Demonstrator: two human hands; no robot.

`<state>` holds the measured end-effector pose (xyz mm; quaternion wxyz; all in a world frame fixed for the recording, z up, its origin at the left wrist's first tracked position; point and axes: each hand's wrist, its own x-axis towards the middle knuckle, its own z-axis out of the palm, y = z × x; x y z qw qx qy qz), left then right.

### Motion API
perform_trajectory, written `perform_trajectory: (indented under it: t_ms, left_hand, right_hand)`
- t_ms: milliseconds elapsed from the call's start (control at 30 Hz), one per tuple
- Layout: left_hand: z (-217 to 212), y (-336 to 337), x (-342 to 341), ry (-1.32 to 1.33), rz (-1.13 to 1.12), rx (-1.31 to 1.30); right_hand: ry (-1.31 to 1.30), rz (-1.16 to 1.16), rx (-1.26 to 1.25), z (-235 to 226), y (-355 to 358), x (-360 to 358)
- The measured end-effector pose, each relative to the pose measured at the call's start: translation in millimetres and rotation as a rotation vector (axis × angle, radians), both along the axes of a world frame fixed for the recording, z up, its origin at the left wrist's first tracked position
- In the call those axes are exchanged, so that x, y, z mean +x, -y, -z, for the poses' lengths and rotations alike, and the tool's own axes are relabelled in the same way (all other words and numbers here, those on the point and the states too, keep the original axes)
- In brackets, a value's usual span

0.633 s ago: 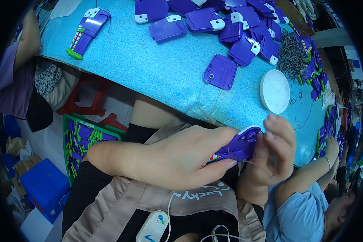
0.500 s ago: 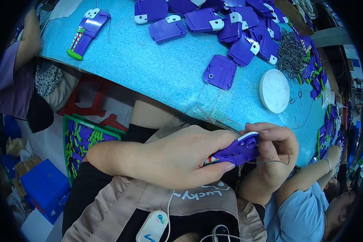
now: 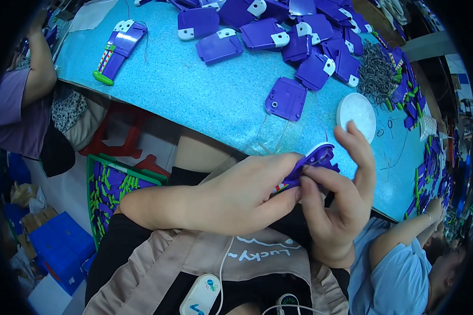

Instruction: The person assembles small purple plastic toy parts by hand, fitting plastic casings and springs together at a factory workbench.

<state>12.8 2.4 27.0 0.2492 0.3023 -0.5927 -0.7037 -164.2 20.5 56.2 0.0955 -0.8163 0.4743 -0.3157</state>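
Note:
My left hand [image 3: 252, 194] grips a purple plastic shell part [image 3: 320, 156] with a white rim and a bit of red-and-white stripe near the palm. The part is held tilted above my lap, its hollow side showing. At its inner side, my right hand [image 3: 339, 202] has thumb and forefinger pinched together, the other fingers raised. Whatever lies between those fingertips is too small to make out. On the table ahead, one loose purple shell half [image 3: 287, 98] lies close to my hands. Right of it stands a white round bowl [image 3: 356, 116], partly behind my raised fingers.
Purple shells with white corners [image 3: 265, 34] are piled at the back. Beside them lies a heap of dark thin wire loops [image 3: 376, 73]. A finished-looking purple, green and white piece [image 3: 120, 51] rests far left. A green crate [image 3: 91, 202] of parts stands below left; co-workers sit on both sides.
My right hand has shifted from the part's far end to its inner side, fingers lifting. The part has tilted up. The thin wire seen earlier by my right hand no longer shows.

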Motion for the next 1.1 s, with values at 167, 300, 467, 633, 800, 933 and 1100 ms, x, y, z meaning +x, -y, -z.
perform_trajectory:
  t_ms: [167,300,467,633,800,933,1100]
  left_hand:
    - [-2,2,-4,0.073,0.013,-0.243]
    - [4,5,-3,0.008,0.071,-0.377]
    - [6,-3,-4,-0.017,-0.110,-0.372]
    - [-1,-5,5,-0.197,-0.301,0.260]
    - [-1,-3,1,-0.144,-0.272,0.334]
    - [2,-3,0,-0.139,-0.282,0.320]
    - [2,-3,1,-0.072,-0.318,0.257]
  right_hand:
    - [0.194,-0.017,0.130,9,1,-2]
    - [0.621,0.052,0.501,10,-4,0]
    - [0.916,-0.074,0.343,28,12,-22]
    - [0.190,0.812,0.050,38,34,-121]
    - [0.108,0.745,0.120,66,47,-151]
    - [0.479,0.730,0.014,62,43,-143]
    - [0.321,0.677,-0.093,54,39,-123]
